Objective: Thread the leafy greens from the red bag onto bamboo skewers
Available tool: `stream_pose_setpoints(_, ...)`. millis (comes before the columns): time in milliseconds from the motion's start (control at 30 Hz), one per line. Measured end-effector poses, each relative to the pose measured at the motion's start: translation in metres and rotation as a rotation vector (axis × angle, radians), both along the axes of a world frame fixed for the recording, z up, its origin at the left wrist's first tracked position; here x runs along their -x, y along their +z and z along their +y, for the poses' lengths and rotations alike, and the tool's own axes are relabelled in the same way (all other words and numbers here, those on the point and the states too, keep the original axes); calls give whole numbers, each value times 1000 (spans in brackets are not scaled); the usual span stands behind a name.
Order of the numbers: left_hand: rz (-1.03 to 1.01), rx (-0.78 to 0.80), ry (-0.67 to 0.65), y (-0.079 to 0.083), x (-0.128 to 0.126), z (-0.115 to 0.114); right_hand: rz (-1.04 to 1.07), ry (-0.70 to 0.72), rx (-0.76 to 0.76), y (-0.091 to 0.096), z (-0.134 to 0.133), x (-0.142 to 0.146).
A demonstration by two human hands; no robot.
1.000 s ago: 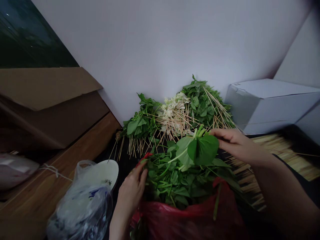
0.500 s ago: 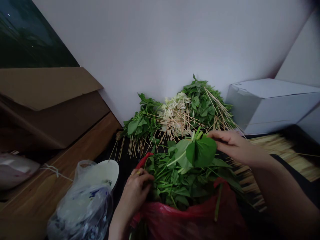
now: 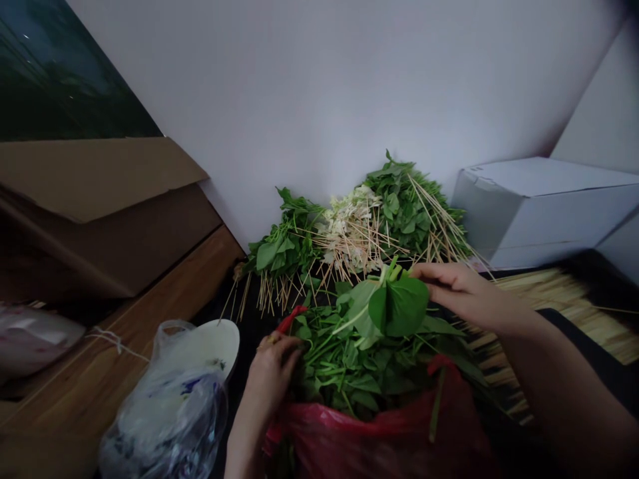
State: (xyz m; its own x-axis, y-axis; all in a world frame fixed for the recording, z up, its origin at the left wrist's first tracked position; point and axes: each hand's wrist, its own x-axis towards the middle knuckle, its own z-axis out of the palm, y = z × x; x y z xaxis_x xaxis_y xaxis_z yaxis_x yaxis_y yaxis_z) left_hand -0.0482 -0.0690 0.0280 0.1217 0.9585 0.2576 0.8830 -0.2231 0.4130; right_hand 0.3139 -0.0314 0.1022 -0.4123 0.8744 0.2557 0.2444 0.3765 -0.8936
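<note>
A red plastic bag (image 3: 389, 439) sits in front of me, heaped with leafy greens (image 3: 364, 382) on long stems. My left hand (image 3: 273, 369) is at the bag's left rim with its fingers curled in, closed on the plastic; its fingertips are partly hidden by the leaves. Above the heap, my right hand (image 3: 452, 289) pinches a small bunch of leafy greens (image 3: 399, 306) by the stem end, with broad leaves hanging toward me. The thumb and forefinger are closed together on it.
Against the wall lie skewered greens (image 3: 282, 246), skewered pale shredded vegetable (image 3: 352, 216) and more skewered greens (image 3: 407, 199). Bare bamboo skewers (image 3: 564, 299) lie at right, near a white box (image 3: 564, 206). At left are a clear plastic bag (image 3: 167, 412), a white bowl (image 3: 227, 336) and a cardboard box (image 3: 100, 179).
My right hand has shifted very slightly left with the bunch. My left hand has moved slightly along the bag's rim, while the rest looks the same.
</note>
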Motion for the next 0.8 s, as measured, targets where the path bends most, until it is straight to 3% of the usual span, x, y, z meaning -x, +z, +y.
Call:
stream_pose_setpoints(167,-172,-263,139,28,4,0,2,16,12,2,0,2)
stream_pose_setpoints(267,-289,-335,246,44,-6,-5,-4,37,42,2,-1,5)
stream_pose_setpoints(367,-496,-366,268,49,-24,-9,-45,94,71,-1,-3,10)
stream_pose_setpoints(433,-689,-300,250,49,-36,-10,-85,133,83,-2,-5,14)
stream_pose_setpoints(600,-1042,31,38,39,-51,-6,-160,202,46,-2,-11,28)
stream_pose_setpoints(800,-1264,98,87,29,-57,-7,-172,235,14,-5,-15,42)
